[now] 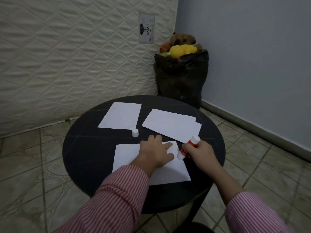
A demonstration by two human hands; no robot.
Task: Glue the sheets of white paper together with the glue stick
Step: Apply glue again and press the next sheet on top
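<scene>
Right hand (200, 153) grips glue stick (189, 147) (tip on near sheet (170, 174)).

My feed is dim and flat, with soft, faint shadows (no glare anywhere); I see wide-angle bending at the edges, slight softness overall, and white paper sheets (122, 117) brightest.

Quilted mattress (67, 56) leans against blue wall (252, 47); tiled floor (33, 157), dim light.
</scene>
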